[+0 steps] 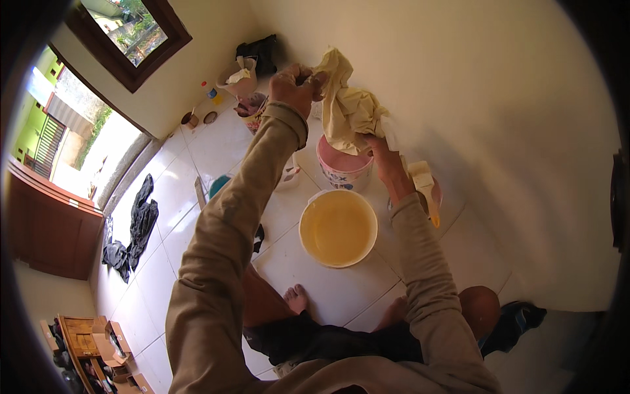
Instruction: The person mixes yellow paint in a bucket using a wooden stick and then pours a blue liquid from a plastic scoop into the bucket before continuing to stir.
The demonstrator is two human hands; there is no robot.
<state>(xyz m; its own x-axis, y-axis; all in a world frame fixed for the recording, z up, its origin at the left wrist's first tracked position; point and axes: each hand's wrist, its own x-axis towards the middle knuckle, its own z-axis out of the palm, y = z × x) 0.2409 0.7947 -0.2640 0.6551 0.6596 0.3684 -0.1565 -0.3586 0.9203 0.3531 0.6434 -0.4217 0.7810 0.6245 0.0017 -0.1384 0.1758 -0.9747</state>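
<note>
Below our sleeves sits our round bucket of yellow paint (338, 228) on white floor tiles (315, 289); our left hand (295, 85) and right hand (385, 161) both grip a crumpled yellow cloth (348, 108).

two paint buckets (338, 228), one cloth (351, 108), one paintbrush (423, 184)

Right hand (387, 161) fingers hidden in cloth (348, 108); brush (423, 187) bristles unclear.

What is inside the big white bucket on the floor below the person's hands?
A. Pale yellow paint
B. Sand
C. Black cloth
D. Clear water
A: the white bucket on the tiled floor is filled with smooth, pale yellow paint.
</note>
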